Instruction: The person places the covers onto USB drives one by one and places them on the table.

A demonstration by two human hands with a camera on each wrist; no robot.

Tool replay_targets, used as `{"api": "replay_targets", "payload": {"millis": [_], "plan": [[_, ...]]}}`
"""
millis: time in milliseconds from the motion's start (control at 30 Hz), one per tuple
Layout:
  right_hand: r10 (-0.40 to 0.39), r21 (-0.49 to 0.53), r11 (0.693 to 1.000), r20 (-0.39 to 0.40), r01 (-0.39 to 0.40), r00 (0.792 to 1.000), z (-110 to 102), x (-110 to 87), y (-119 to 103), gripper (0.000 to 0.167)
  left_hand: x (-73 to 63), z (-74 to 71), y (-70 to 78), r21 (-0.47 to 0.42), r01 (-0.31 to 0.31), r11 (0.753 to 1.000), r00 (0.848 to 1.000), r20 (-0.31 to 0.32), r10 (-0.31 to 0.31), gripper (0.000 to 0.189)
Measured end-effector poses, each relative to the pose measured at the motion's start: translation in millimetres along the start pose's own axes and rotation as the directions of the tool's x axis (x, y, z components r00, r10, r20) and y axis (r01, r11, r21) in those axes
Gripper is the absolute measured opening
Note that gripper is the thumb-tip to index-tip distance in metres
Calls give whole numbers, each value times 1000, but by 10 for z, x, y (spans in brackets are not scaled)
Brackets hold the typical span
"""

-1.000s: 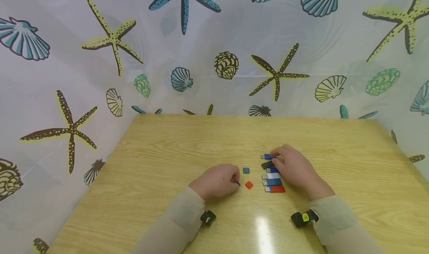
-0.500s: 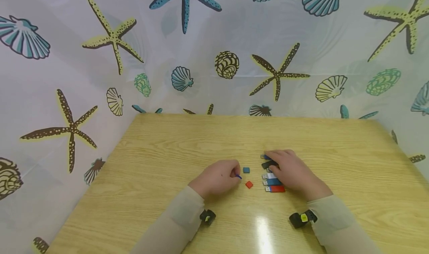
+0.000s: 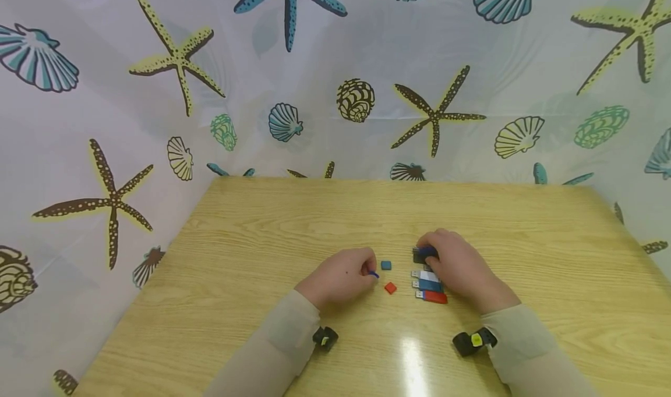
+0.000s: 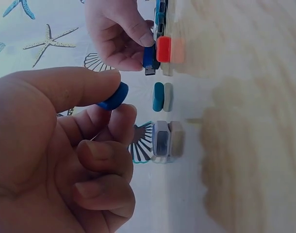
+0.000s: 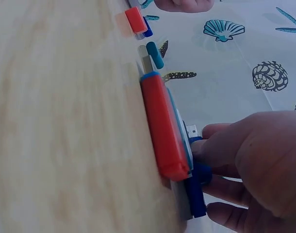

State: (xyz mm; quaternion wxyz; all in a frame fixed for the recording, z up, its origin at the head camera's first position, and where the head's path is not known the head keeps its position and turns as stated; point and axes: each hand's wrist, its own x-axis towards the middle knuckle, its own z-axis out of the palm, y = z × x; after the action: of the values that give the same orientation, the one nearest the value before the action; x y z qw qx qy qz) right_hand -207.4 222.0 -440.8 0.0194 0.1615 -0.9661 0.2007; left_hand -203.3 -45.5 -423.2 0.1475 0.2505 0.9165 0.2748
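My left hand (image 3: 341, 276) pinches a small blue cap (image 4: 114, 97) between thumb and forefinger, other fingers curled below. At the far end of a row of USB sticks, my right hand (image 3: 463, 263) pinches a blue USB stick (image 3: 427, 250), its metal connector showing in the left wrist view. That stick overlaps a black USB stick (image 3: 419, 258) in the head view. Nearer lie a white USB stick (image 3: 430, 276), a teal one (image 3: 428, 285) and a red one (image 3: 435, 297). Another blue USB stick (image 5: 195, 199) is mostly hidden by the right hand in the head view.
Between the hands lie a teal cap (image 3: 386, 265) and a red cap (image 3: 390, 288) on the wooden table (image 3: 293, 228). A pale cap-like piece (image 4: 161, 141) shows in the left wrist view. A cloth (image 3: 314, 82) printed with shells and starfish hangs behind and beside the table.
My right hand reached over the far sticks, then drew back slightly, and now pinches the far blue USB stick, shifted toward the black one. The left hand keeps its cap and has barely moved.
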Motion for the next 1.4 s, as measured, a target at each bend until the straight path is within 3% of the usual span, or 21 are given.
{"api": "replay_targets", "payload": {"millis": [467, 733, 1000, 1400], "plan": [[39, 56, 998, 21, -41, 999, -19, 18, -6, 22, 11, 4, 15, -19, 29, 999, 999, -30, -29, 8], [56, 70, 996, 12, -57, 998, -36, 28, -41, 19, 17, -8, 22, -89, 40, 995, 997, -58, -45, 5], [6, 147, 989, -29, -2, 1000, -59, 14, -154, 23, 40, -9, 22, -102, 35, 994, 993, -105, -46, 5], [-132, 340, 932, -3, 125, 991, -83, -24, -303, 14, 31, -27, 28, -154, -4, 988, 989, -145, -18, 6]]}}
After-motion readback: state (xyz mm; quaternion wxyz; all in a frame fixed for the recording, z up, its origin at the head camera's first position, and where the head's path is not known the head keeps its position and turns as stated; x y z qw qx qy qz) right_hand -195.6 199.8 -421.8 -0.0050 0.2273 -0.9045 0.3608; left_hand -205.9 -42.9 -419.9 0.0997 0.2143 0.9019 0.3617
